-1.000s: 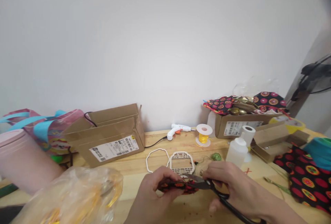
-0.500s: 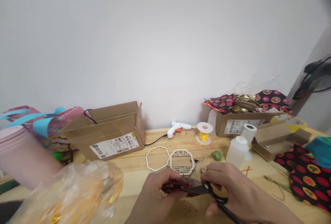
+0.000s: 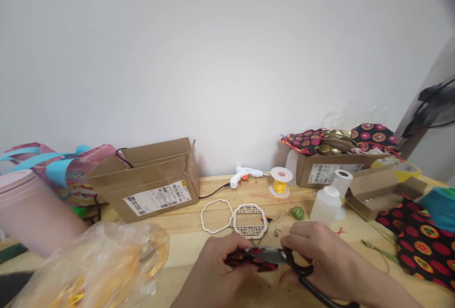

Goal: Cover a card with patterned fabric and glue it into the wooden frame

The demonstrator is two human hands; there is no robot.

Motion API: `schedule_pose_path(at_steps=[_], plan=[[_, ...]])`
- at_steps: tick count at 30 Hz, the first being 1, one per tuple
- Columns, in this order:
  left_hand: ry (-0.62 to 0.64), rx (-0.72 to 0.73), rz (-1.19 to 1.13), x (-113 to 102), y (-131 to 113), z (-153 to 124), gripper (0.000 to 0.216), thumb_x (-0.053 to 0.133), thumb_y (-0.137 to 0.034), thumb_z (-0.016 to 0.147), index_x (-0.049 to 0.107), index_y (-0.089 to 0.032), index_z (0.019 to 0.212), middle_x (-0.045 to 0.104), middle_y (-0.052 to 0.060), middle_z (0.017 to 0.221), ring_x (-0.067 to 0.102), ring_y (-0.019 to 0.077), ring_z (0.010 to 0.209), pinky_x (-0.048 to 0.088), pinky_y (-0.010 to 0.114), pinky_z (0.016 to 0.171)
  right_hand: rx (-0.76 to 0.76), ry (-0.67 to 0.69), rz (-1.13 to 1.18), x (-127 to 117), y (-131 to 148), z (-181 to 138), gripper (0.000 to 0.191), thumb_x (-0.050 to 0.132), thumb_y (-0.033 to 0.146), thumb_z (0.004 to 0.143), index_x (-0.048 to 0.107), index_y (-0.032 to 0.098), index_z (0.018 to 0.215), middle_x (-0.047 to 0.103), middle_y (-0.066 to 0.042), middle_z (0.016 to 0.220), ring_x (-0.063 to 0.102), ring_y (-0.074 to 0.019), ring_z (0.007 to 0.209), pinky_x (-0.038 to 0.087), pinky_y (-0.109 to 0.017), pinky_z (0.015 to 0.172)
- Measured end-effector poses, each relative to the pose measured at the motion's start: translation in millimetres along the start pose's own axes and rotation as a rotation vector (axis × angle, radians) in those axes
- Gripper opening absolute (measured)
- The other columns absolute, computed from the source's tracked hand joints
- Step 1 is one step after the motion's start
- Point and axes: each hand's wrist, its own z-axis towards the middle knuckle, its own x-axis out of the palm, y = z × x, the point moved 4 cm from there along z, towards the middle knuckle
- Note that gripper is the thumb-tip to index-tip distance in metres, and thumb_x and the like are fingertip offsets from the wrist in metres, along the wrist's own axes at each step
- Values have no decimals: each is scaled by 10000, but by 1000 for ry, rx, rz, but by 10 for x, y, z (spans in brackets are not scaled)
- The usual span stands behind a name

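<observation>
The left hand point(image 3: 216, 270) pinches a small piece of dark patterned fabric point(image 3: 249, 260) at its left end, and the right hand point(image 3: 320, 263) is closed around the black handles of the scissors point(image 3: 280, 257), with the blades lying on the fabric. This fabric is held just above the desk point(image 3: 185, 237), directly in front of the wooden lattice frame point(image 3: 250, 221). A plain wooden ring point(image 3: 216, 216) lies just left of that frame, and a white squeeze bottle point(image 3: 325, 204) stands to its right. To cut well, I think the left fingers should keep the cloth tight and stay away from the blades. Short, slow cuts near the pivot seem safer, because the piece is small and slips easily.
</observation>
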Motion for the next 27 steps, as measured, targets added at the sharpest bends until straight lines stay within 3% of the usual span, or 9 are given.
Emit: schedule_pose_path(at_steps=[7, 13, 19, 27], plan=[[-43, 12, 7, -71, 66, 10, 190, 577, -89, 618, 678, -204, 731, 717, 9, 747, 635, 162, 686, 478, 224, 631, 92, -48, 183, -46, -188, -17, 285, 612, 445, 705, 586, 165, 752, 528, 9, 610, 479, -139, 539, 358, -223, 486], [-61, 69, -10, -75, 75, -3, 222, 587, -88, 631, 697, -244, 743, 726, -17, 746, 643, 146, 686, 477, 191, 619, -6, -139, 306, -27, -90, -47, 495, 657, 500, 640, 551, 170, 993, 586, -78, 881, 549, -215, 793, 439, -293, 677], [-45, 116, 93, -105, -54, -1, 222, 588, -106, 651, 711, -259, 755, 732, -12, 741, 639, 156, 677, 469, 199, 602, 47, 6, 134, -39, -35, -3, 337, 646, 445, 679, 613, 166, 864, 587, -68, 769, 536, -208, 677, 406, -294, 564], [-59, 141, 140, -98, -9, -8, 204, 584, -138, 676, 705, -276, 764, 726, -25, 738, 626, 152, 676, 452, 199, 600, 21, 26, 86, -9, -25, -7, 296, 591, 455, 730, 614, 169, 803, 606, -49, 713, 532, -187, 647, 353, -267, 532]])
